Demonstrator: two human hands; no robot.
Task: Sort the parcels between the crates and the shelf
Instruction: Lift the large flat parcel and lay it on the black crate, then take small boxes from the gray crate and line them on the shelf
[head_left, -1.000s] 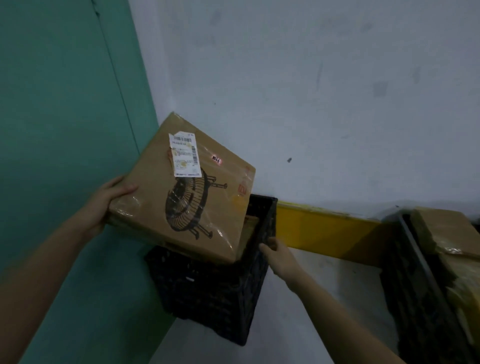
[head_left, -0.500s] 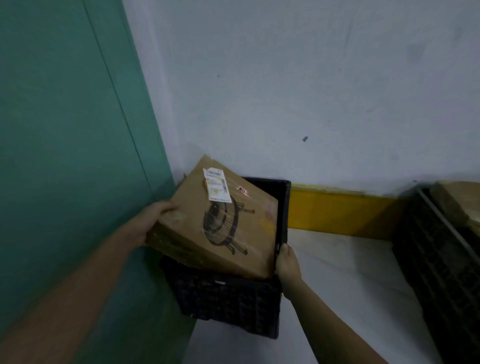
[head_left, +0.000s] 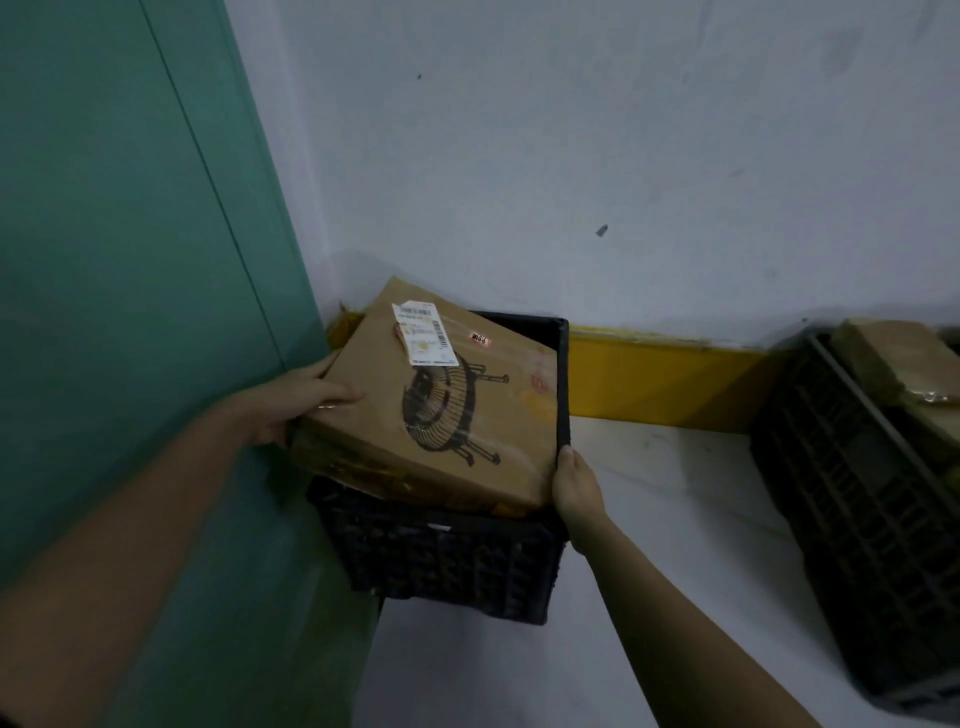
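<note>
A brown cardboard parcel (head_left: 431, 400) with a white label and a black fan drawing lies tilted across the top of a black plastic crate (head_left: 452, 556) in the corner. My left hand (head_left: 298, 400) grips the parcel's left edge, thumb on top. My right hand (head_left: 574, 486) holds the parcel's near right corner at the crate's right rim. The crate's inside is hidden by the parcel.
A green wall panel (head_left: 130, 260) stands to the left and a white wall (head_left: 623, 156) behind. A yellow strip (head_left: 660, 376) runs along the wall's base. A second dark crate (head_left: 872, 499) holding a brown parcel (head_left: 904, 358) sits at the right on the pale floor (head_left: 675, 493).
The parcel has come down from above the crate and now lies lower on it, flatter. Both hands followed it down; the right hand stays at the crate's right rim.
</note>
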